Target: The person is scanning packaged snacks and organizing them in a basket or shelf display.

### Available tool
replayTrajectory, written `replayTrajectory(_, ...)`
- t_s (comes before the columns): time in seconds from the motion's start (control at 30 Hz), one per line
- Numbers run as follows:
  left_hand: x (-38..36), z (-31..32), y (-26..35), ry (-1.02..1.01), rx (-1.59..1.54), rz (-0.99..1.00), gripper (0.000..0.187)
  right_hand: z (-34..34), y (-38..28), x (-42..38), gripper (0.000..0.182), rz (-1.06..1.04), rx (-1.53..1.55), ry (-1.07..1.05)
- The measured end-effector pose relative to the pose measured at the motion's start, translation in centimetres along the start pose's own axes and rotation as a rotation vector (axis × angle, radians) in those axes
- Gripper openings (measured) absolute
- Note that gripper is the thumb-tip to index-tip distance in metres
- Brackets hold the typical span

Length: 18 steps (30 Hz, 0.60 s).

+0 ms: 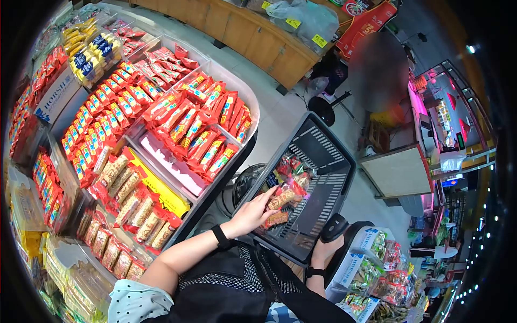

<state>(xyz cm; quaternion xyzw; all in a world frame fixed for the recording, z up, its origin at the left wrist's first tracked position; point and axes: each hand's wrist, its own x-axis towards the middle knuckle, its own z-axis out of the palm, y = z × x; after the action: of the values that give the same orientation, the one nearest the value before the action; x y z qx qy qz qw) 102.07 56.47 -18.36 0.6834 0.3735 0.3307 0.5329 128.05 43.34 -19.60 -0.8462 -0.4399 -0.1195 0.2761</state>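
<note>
My left hand [252, 215] reaches over the near left side of a dark grey shopping basket [323, 188]. Its fingers touch a wrapped grain bar [281, 198] with clear and red packaging, above other small wrapped snacks [291, 164] in the basket. A reddish packet [275, 219] lies just below that hand. My right hand [327, 248] is at the basket's near right corner, closed round a black handle piece [333, 227]. Black bands are on both wrists.
Left of the basket stands a snack display [250, 116] with red-wrapped bars [199, 134] and grain bars [129, 199]. More bagged snacks [369, 274] are at lower right. Beyond are a wooden stand [258, 40], a blurred person [379, 75] and a counter [398, 172].
</note>
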Motion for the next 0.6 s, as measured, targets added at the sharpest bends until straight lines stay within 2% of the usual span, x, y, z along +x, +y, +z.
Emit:
replayTrajectory(0.07, 0.0, -0.5, -0.3, -0.025, 0.067, 0.013, 0.065, -0.4, -1.3, -0.3, 0.044, -0.235, -0.06, 0.015)
replayTrajectory(0.13, 0.3, -1.2, -1.0, -0.103, 0.074, -0.053, 0.068, -0.7, -3.2, -0.8, 0.041, -0.339, -0.015, 0.01)
replayTrajectory(0.23, 0.4, -1.8, -0.9, -0.061, 0.042, 0.014, 0.067, -1.8, -8.1, -2.0, 0.04, -0.464, 0.06, -0.023)
replayTrajectory(0.33, 0.0, -1.4, -1.1, -0.015, 0.058, 0.073, 0.066, -2.3, -11.2, -3.1, 0.042, -0.686, 0.017, -0.119)
replayTrajectory(0.43, -0.3, -1.4, -1.1, -0.084, 0.14, 0.047, 0.065, -1.6, -12.4, -4.4, 0.033, -0.67, 0.034, -0.118)
replayTrajectory(0.6, -0.3, -1.1, -1.6, -0.029, 0.127, 0.128, 0.061, -0.8, -12.6, -4.8, 0.028, -0.614, 0.006, -0.163)
